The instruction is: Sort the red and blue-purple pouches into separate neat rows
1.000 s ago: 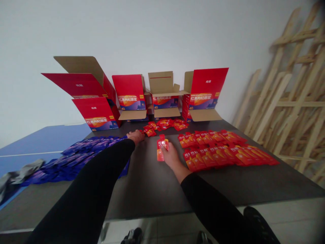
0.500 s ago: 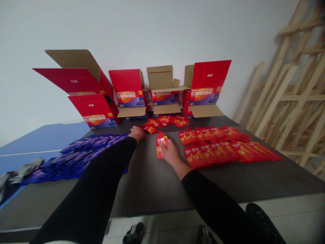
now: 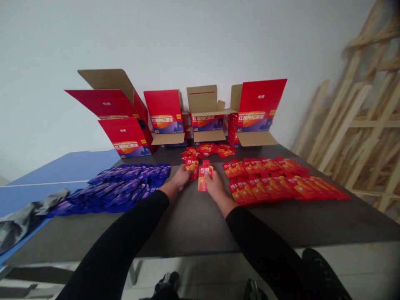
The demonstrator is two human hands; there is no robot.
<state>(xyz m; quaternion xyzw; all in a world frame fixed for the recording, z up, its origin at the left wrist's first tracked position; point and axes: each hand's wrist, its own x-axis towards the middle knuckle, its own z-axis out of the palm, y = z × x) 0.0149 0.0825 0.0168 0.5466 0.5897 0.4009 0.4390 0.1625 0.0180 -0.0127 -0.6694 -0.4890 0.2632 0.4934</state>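
Left red pouch (image 3: 191, 167) slightly tilted — right red pouch (image 3: 203, 179) upright, just beside

This room is looking like a plain packing space or storeroom, not a home or shop: bare white walls (image 3: 187, 41) are rising behind a dark table (image 3: 187, 233), raw wooden frames (image 3: 353, 125) are leaning in the corner, and pale floor tiles (image 3: 350, 266) are showing below. A blue ping-pong table (image 3: 62, 166) is standing alongside. Open cardboard cartons (image 3: 262, 100) are lining the far edge, with red pouches (image 3: 281, 183) and blue pouches (image 3: 125, 187) spreading across in bulk
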